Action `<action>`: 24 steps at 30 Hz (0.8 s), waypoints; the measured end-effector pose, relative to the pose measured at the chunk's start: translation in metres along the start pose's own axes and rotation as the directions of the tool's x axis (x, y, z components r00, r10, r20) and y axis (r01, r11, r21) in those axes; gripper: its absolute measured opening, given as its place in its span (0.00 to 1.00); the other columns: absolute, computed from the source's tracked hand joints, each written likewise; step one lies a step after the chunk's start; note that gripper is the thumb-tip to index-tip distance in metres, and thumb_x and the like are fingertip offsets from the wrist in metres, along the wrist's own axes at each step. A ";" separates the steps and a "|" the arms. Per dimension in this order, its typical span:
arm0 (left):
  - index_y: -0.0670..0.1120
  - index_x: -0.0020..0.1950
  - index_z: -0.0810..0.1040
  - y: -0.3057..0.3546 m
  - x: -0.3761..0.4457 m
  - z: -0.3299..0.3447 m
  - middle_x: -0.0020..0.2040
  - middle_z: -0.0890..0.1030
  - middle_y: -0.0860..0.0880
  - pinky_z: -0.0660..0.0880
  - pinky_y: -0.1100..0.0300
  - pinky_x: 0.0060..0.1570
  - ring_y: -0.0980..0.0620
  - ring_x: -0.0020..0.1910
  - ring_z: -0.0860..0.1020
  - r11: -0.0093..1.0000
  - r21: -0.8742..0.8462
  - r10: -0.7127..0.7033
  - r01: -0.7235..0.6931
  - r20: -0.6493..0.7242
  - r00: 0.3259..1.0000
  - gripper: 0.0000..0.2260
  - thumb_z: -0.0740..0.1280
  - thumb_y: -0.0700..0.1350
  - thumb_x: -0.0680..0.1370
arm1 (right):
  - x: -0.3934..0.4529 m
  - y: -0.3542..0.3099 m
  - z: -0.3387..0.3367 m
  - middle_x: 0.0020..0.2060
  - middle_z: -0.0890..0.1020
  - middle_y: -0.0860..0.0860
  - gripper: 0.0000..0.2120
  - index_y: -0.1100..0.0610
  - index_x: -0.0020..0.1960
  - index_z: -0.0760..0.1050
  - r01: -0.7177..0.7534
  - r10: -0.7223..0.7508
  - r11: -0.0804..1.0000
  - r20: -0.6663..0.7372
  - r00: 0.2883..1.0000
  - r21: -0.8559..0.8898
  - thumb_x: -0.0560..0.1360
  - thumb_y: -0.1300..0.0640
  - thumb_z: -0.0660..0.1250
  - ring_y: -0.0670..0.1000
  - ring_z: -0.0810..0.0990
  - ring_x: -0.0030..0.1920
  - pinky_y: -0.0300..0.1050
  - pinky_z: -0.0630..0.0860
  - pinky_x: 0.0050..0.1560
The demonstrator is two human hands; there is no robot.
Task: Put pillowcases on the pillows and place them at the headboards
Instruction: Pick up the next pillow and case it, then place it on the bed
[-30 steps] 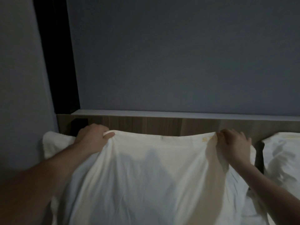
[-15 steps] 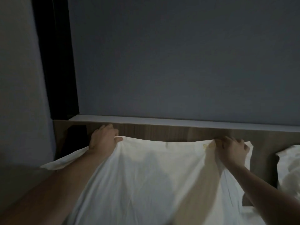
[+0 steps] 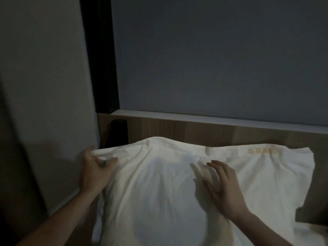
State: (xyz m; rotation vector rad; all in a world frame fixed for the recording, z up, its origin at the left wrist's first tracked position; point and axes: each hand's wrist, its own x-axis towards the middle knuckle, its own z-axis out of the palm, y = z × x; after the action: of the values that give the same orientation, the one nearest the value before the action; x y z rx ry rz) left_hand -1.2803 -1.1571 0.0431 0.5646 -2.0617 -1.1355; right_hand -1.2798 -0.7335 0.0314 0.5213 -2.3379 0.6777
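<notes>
A white pillow in its pillowcase (image 3: 159, 192) leans against the wooden headboard (image 3: 195, 128), with a faint yellow mark near its top right corner. My left hand (image 3: 94, 173) pinches the pillow's top left corner next to the wall. Spread flat, my right hand (image 3: 223, 187) rests on the middle of the pillow's face, fingers apart, a little blurred.
A grey wall panel (image 3: 44, 103) stands close on the left. A dark gap (image 3: 99, 59) runs between it and the grey wall behind the bed. A pale ledge (image 3: 213, 118) tops the headboard. At the bottom right corner a bit of white bedding (image 3: 319, 235) shows.
The pillow has settled against the headboard. My right hand let go of the top right corner and moved to the pillow's middle. My left hand slid to the left corner. View shifted right.
</notes>
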 end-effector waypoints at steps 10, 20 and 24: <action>0.51 0.41 0.74 0.052 0.067 -0.017 0.35 0.81 0.54 0.76 0.54 0.41 0.46 0.40 0.81 0.910 0.311 0.210 -0.275 0.226 0.951 0.16 0.78 0.56 0.73 | 0.004 -0.015 0.039 0.69 0.75 0.48 0.25 0.48 0.70 0.74 -0.037 0.045 0.997 0.133 0.990 -0.065 0.76 0.42 0.69 0.54 0.73 0.70 0.52 0.72 0.70; 0.40 0.50 0.81 -0.020 0.014 0.001 0.43 0.85 0.44 0.75 0.55 0.40 0.44 0.46 0.85 0.981 -0.042 -0.180 0.191 0.178 0.967 0.35 0.78 0.70 0.63 | -0.065 0.044 -0.047 0.67 0.76 0.59 0.26 0.59 0.68 0.74 -0.405 0.379 0.913 -0.277 0.883 -0.041 0.73 0.55 0.77 0.61 0.73 0.68 0.59 0.69 0.70; 0.38 0.44 0.80 -0.023 -0.021 0.012 0.40 0.81 0.39 0.69 0.53 0.37 0.45 0.39 0.78 0.976 0.017 -0.208 0.217 0.368 0.906 0.41 0.66 0.77 0.61 | -0.095 0.112 -0.078 0.69 0.75 0.62 0.39 0.59 0.73 0.68 -0.739 0.729 0.666 -0.297 0.617 0.099 0.72 0.37 0.74 0.64 0.71 0.71 0.64 0.69 0.71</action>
State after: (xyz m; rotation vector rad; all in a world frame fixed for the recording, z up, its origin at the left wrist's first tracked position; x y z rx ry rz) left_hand -1.2747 -1.1493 0.0115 0.6133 -2.3413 -1.4867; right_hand -1.2326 -0.5817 -0.0178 -0.6051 -2.1870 0.9937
